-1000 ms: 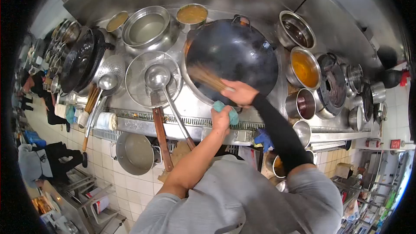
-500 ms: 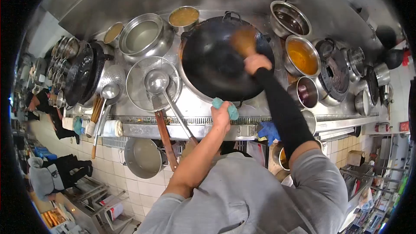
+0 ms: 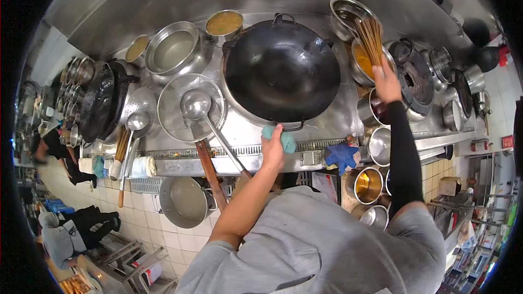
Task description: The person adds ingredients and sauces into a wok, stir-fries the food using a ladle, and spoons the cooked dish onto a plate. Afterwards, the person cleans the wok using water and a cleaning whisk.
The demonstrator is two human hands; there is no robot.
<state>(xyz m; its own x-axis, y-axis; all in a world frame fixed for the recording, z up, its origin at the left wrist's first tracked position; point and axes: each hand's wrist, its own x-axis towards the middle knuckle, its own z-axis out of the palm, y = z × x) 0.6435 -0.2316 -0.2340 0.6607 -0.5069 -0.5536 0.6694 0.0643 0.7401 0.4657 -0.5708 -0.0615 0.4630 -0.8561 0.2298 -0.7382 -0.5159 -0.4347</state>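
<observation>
My right hand (image 3: pixel 388 83) is closed round the lower end of a bamboo wok brush (image 3: pixel 370 41). Its splayed bristles point up, in front of a pot of orange-yellow liquid (image 3: pixel 362 66) and a steel bowl of dark liquid (image 3: pixel 340 19). A folded teal cloth (image 3: pixel 287 140) is gripped in my left hand (image 3: pixel 273 149), right by the near loop handle (image 3: pixel 295 127) of a large black wok (image 3: pixel 280 71). Whether the cloth touches that handle I cannot tell. The wok's inside looks dark and shiny, with nothing in it.
Left of the wok, a ladle (image 3: pixel 196 103) rests on a round wire strainer (image 3: pixel 170 122). Behind stand a pot of pale liquid (image 3: pixel 177 49) and a pot of brownish liquid (image 3: pixel 224 23). A blue cloth (image 3: pixel 342 157) lies on the front ledge. A person (image 3: pixel 71 231) is at lower left.
My right hand has carried the bamboo brush out of the wok to the right, over the steel pots. My left hand still grips the teal cloth near the wok's handle.
</observation>
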